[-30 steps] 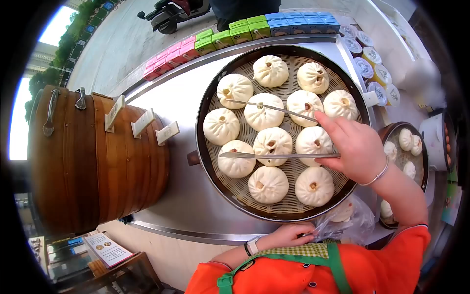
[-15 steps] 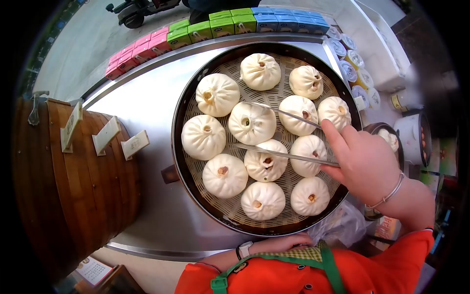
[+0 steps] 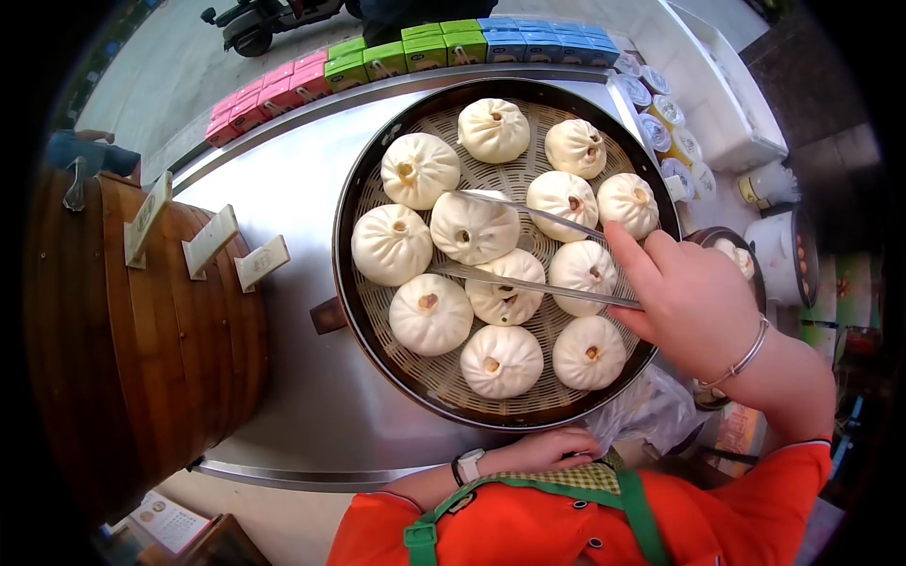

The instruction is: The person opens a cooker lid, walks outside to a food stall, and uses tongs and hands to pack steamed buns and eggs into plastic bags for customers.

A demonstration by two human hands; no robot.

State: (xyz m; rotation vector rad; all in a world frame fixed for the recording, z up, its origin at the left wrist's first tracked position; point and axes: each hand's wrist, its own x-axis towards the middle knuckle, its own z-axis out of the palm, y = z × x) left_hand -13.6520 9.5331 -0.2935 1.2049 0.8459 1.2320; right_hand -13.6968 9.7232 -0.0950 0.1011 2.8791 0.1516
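Silver metal tongs straddle a white pleated bun

The right hand grips the tongs, its thumb and index finger on separate arms. One arm crosses the bun's upper part; the other runs along its lower edge, over a neighbouring bun. Whether the arms squeeze is unclear. The bun sits left of centre on the beige woven mat of a round, dark-rimmed tray, with eleven other filled buns around it.

The left hand, fingers loosely bent, lies near the tray's lower rim, beside a clear plastic bag; whether it holds anything cannot be told. A brown wooden steamer stands left of the tray on the shiny metal counter.
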